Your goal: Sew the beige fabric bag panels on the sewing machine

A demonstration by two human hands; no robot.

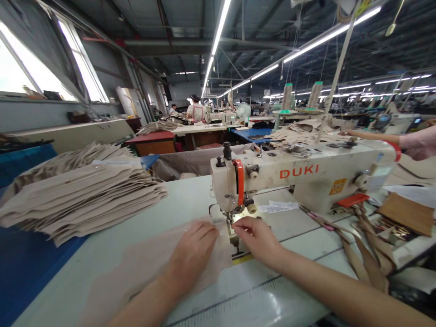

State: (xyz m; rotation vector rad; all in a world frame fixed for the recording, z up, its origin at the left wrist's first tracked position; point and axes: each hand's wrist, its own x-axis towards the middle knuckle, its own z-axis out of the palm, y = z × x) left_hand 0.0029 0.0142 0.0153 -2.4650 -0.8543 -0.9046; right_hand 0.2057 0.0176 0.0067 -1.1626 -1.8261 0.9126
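Note:
A white sewing machine [265,170] with an orange thread-lever guard stands before me. My left hand [195,247] rests palm down on a thin beige fabric piece [150,247], fingers flat on it, just left of the presser foot. The fabric is smeared by motion and reaches the needle area [231,222]. My right hand [254,234] is at the right of the needle, thumb and fingers pinched together. Whatever lies between those fingertips is too small to make out.
A tall stack of beige fabric panels [85,190] lies at the left. Scissors [316,217], fabric straps [364,254] and a brown piece [407,213] lie right. White labels [278,207] sit behind the needle. Another person's arm [378,137] reaches in from the right. Thread cones [286,97] stand behind.

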